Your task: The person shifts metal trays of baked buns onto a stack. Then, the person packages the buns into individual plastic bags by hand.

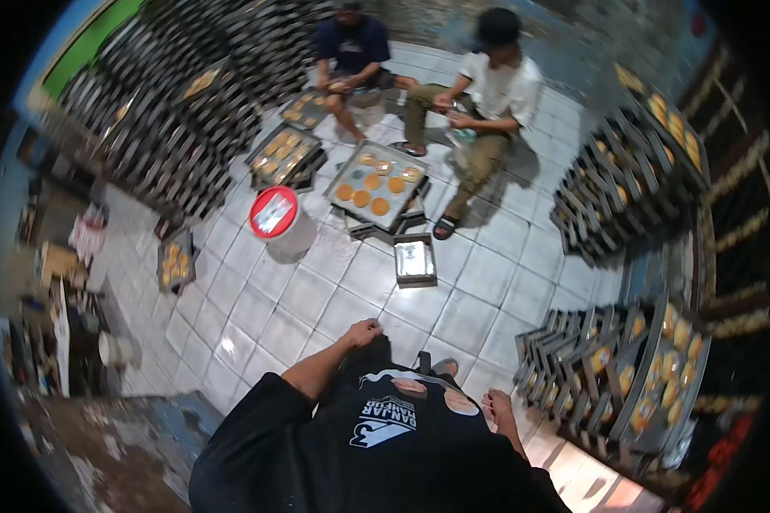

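Observation:
My left hand (364, 332) is in front of my body, above the dark cloth over my leg. Its fingers look curled in, and I see nothing held in them. My right hand (497, 408) hangs beside my black shirt (316, 453), loosely bent with the fingers slightly apart and nothing visible in it. On the tiled floor ahead are a dark square tin (415, 261) with a pale label, a white bucket (291, 242) with a red lid (273, 211), and a large metal tray (337, 198) bearing several round golden cakes. Neither hand touches these.
Two people sit beyond the tray: one in dark clothes (352, 50), one in a white shirt (500, 90). Smaller cake trays (257, 158) stand left of them. Stacked dark trays (171, 111) line the left wall. More tray stacks (603, 197) with baked goods (667, 368) stand right.

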Action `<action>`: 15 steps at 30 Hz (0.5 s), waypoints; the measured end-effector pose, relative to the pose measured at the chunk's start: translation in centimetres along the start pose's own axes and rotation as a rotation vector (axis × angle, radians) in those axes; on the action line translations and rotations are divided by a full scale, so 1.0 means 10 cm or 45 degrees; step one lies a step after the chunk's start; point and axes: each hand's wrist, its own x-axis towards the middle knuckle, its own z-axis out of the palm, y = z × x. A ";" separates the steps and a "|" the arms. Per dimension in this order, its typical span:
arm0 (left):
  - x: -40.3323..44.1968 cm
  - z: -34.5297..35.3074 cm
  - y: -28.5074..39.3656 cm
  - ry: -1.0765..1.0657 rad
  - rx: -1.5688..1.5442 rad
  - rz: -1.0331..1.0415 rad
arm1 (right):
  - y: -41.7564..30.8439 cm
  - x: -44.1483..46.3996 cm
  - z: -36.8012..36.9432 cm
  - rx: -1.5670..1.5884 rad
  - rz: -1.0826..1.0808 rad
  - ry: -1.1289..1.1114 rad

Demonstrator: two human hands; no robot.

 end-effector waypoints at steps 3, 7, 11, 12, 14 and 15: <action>-0.05 -0.01 -0.56 0.095 -0.107 -0.118 | -0.70 0.11 0.23 -0.189 -0.132 -0.012; -0.41 -0.34 -1.21 0.242 -0.406 -0.171 | -1.40 0.22 0.92 -0.437 -0.214 0.004; -0.81 -0.79 -2.20 0.510 -0.834 -0.216 | -1.89 0.27 2.21 -0.706 -0.259 -0.108; -0.93 -0.92 -2.44 0.570 -0.963 -0.233 | -2.02 0.31 2.54 -0.763 -0.292 -0.176; -1.34 -1.25 -2.86 0.693 -1.130 -0.469 | -2.22 0.15 3.50 -0.853 -0.383 -0.264; -1.50 -1.39 -3.09 0.741 -1.211 -0.534 | -2.29 0.19 3.95 -0.921 -0.445 -0.381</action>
